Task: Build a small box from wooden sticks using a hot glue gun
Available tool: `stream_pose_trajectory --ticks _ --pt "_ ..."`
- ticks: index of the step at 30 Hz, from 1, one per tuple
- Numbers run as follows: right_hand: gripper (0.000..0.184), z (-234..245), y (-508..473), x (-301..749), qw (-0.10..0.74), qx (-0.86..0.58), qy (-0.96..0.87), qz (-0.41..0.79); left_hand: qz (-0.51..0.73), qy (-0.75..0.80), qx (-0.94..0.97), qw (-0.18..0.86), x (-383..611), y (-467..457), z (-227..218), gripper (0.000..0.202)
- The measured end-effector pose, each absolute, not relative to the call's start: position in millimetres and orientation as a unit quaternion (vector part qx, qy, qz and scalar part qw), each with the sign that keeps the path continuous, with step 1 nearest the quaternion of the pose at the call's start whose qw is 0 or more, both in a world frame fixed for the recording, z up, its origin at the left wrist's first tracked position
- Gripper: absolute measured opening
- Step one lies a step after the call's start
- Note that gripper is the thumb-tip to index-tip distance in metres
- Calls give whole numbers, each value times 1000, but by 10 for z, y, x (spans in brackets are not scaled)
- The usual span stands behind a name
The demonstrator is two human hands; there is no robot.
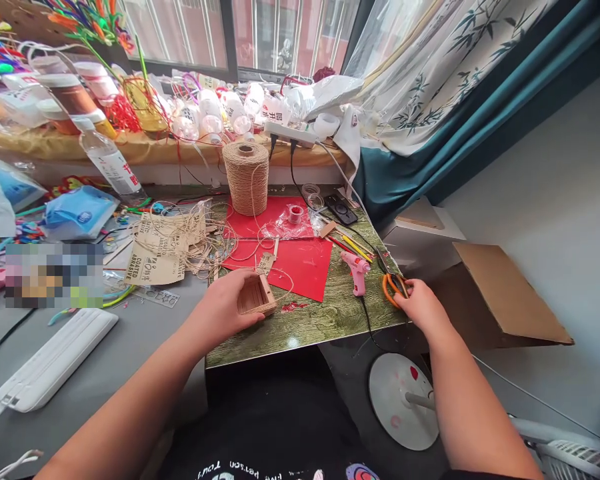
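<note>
My left hand [225,300] is closed around a small wooden box [264,295], its open side facing me. A strand of twine runs from the box over the red paper [305,267]. At the table's right edge, my right hand [423,307] has its fingers closed on the orange handles of a pair of scissors [391,288]; the blades point away from me. Between the hands lies a pink glue gun [356,272] with a black cord. Behind the box stands a big spool of twine [247,180].
Sandpaper sheets [157,257] and tangled twine lie left of the box. Colored pencils [355,247] and a black phone [341,209] are at the right back. A white power bank-like device [55,360] lies left. A cardboard box [510,293] stands beyond the right edge.
</note>
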State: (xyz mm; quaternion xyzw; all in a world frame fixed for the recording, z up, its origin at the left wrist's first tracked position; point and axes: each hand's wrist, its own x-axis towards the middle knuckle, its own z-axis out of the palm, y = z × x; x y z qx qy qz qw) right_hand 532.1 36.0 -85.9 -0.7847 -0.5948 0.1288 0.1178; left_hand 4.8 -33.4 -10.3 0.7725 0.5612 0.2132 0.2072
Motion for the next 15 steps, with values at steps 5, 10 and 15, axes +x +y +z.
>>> stream_pose_trajectory --ticks 5,10,15 --pt "53 -658 207 5366 302 -784 -509 186 214 554 781 195 45 -325 -108 71" --pt "50 -283 -62 4976 464 -659 -447 388 212 548 787 188 50 -337 -147 69" --pt "36 -178 -458 4109 468 -536 -426 558 242 510 818 111 59 -443 -196 45"
